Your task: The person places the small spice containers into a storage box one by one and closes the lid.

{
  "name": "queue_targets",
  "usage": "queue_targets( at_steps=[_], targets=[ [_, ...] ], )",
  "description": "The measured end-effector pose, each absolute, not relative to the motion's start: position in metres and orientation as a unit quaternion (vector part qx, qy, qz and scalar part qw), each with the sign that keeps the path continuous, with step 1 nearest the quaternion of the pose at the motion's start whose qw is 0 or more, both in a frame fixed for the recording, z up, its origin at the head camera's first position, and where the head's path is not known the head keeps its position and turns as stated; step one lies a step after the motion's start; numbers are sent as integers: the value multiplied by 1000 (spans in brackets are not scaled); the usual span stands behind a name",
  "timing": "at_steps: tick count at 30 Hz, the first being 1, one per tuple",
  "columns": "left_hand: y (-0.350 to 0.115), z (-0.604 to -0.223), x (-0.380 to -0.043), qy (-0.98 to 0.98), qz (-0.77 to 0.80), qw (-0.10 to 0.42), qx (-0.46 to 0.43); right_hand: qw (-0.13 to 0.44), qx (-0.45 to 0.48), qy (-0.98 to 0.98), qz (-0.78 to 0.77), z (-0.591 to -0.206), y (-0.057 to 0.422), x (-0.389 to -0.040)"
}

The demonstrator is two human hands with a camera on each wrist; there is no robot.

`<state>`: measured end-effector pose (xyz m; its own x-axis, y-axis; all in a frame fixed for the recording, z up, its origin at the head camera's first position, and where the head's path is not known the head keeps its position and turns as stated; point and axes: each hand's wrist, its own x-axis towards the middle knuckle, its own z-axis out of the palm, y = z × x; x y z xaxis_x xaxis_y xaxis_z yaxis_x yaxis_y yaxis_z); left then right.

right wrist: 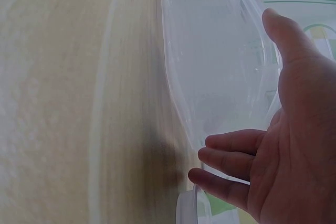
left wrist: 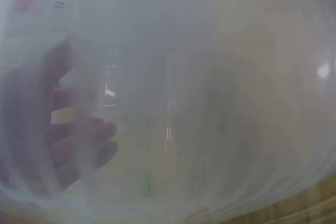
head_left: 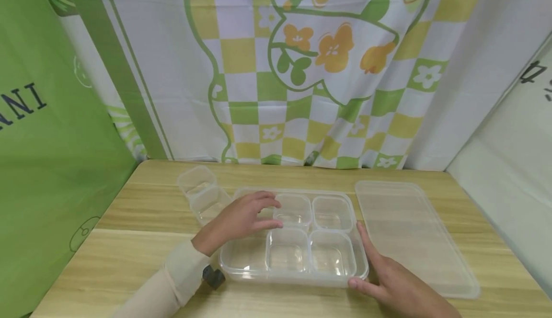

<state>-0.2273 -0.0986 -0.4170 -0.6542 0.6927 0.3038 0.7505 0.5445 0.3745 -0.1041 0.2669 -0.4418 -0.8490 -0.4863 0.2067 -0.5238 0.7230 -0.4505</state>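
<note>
A large clear plastic box (head_left: 246,274) stands on the table with several small clear square containers inside it, among them the front right one (head_left: 332,255). Over the box's left part is my left hand (head_left: 241,215), fingers and thumb apart, tips beside the left wall of the back middle container (head_left: 293,210). Whether they touch it I cannot tell. My right hand (head_left: 394,275) rests against the box's right side, thumb at the front corner and fingers fairly straight along the wall. In the right wrist view the right hand (right wrist: 294,129) shows spread fingers beside the clear wall.
Two more small clear containers (head_left: 198,176) stand left of the box, at the back. A flat translucent lid (head_left: 414,236) lies on the wooden table (head_left: 129,241) to the right. Patterned curtains (head_left: 293,131) enclose the back and sides.
</note>
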Motion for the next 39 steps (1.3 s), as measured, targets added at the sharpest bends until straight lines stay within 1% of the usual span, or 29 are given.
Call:
queue_targets(
  at_steps=[7,15,30,39],
  targets=[
    [-99,-418,-228,-878,-249,39,-406,37,272,-928,252,-441,267,-103],
    [-98,-418,-226,-881,-249,36,-401,38,271,-929,250,-441,267,-103],
    [-97,-421,-227,-884,-236,52,-401,40,270,-930,246,-441,267,-103],
    [-98,-422,-227,-878,-266,79,-389,42,277,-927,250,-442,267,-104]
  ],
)
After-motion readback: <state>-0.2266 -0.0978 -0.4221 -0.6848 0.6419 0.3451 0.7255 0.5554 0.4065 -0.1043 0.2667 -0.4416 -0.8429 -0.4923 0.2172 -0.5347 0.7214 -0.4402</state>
